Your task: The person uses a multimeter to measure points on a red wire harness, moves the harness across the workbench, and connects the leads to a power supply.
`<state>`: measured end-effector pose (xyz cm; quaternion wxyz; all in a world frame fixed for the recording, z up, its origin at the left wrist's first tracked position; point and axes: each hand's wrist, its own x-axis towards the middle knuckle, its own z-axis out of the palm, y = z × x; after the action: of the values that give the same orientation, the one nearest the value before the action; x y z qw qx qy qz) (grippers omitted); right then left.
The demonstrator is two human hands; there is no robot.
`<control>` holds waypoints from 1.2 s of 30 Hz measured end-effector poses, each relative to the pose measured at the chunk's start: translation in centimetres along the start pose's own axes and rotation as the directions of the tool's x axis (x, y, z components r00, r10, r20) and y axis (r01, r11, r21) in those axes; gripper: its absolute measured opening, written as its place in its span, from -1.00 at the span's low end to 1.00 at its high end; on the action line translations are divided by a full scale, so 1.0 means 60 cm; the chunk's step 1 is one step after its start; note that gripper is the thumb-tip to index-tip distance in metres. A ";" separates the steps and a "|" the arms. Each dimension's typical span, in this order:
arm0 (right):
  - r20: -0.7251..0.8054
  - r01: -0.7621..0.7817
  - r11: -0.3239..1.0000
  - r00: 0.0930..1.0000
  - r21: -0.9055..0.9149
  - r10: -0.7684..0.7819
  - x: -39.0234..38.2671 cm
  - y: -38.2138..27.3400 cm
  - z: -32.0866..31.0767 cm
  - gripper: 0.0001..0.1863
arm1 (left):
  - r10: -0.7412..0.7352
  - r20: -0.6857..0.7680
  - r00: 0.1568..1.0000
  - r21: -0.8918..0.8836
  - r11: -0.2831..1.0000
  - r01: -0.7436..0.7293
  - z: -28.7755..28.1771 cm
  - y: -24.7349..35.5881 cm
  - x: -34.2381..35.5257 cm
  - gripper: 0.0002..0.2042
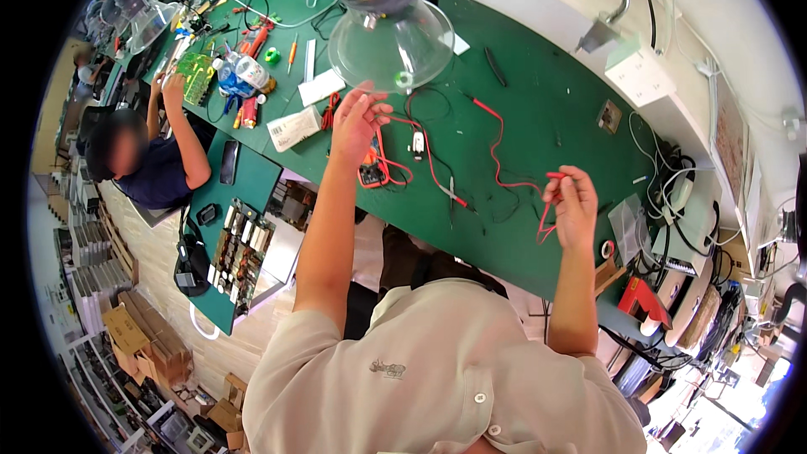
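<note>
My right hand [572, 206] is closed around a red test lead [502, 139], whose red end sticks out past the fingertips. The lead runs left across the green bench, toward a pointed probe tip. My left hand [360, 124] hovers over an orange-red multimeter [371, 170], fingers loosely curled and apart, with nothing plainly in them. It partly hides the meter. A second red lead [433, 164] runs from beside this hand to a probe near the bench's front edge. Tweezers [451, 199] lie by that probe. A small white block [417, 144] sits right of the meter.
A clear fume hood [392, 46] on a flexible duct hangs over the green bench [538, 101]. Left of it are a white box [294, 129] and bottles [244, 73]. Another person [151, 151] handles a green circuit board [197, 76]. Cables crowd the right side.
</note>
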<state>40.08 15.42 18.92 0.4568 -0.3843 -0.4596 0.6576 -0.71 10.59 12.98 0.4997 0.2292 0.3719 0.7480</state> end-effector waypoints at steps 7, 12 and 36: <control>0.028 -0.111 0.993 0.993 0.025 0.111 -0.001 0.033 0.099 -0.80 | 0.006 0.027 1.000 -0.138 0.990 -0.002 -0.026 0.043 0.029 -0.77; -0.022 -0.151 0.988 0.988 0.025 0.151 -0.020 0.053 0.081 -0.80 | 0.147 0.134 0.980 -0.152 0.980 -0.127 0.006 0.108 -0.010 -0.81; -0.126 -0.196 0.979 0.971 0.058 0.202 -0.065 0.106 0.060 -0.81 | 0.404 0.217 0.889 0.322 0.830 -0.456 0.307 0.590 0.252 -0.67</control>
<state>36.31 9.74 14.17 0.4264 -0.4603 -0.3726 0.6837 -13.93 22.58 51.74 0.2920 0.4474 0.4066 0.7412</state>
